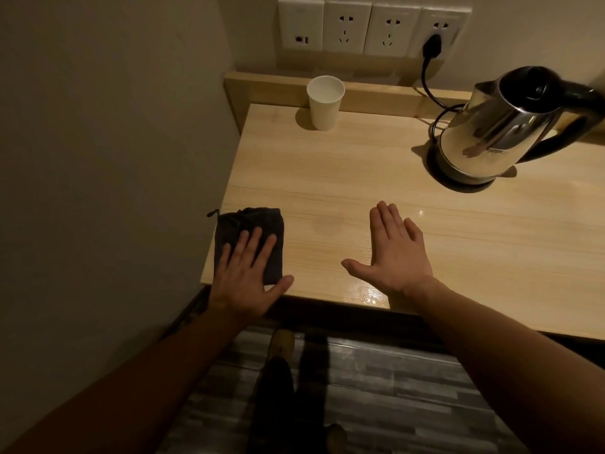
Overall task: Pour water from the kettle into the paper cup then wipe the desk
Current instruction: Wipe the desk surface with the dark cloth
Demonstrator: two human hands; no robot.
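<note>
Wooden desk [360,191] against beige wall [114,126]

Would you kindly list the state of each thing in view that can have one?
paper cup: upright at the desk's back edge; contents unclear.
kettle: upright on its base, lid closed.
plug: inserted in the rightmost socket.
cloth: folded, flat under the left hand.
right hand: open, flat, empty.
desk: glossy patch at its front edge, perhaps wet.
</note>
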